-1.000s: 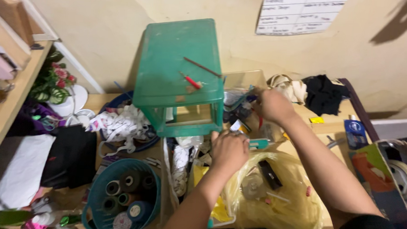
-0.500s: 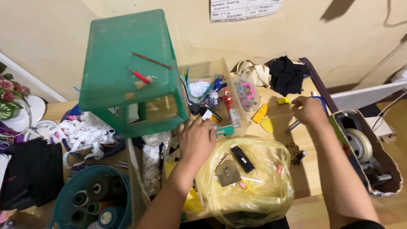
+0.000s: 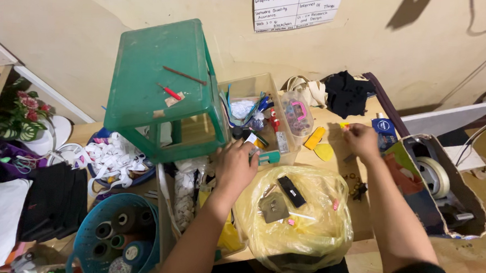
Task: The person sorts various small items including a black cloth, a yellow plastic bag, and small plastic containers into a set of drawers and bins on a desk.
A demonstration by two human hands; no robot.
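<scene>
Reaching over the yellow plastic bag [image 3: 296, 221] just beneath my wrists, I rest my left hand [image 3: 236, 166], fingers curled, on the clear box [image 3: 256, 88] of clutter; my right hand [image 3: 360, 140] pinches something small beyond, risking a spill.

Single head cam, looking steeply down from above onto cluttered floor by a cream wall [image 3: 400, 45]. Close range: both forearms enter from bottom edge, green stool [image 3: 157, 89] upper left. No 2nd view, so no overlap.
</scene>
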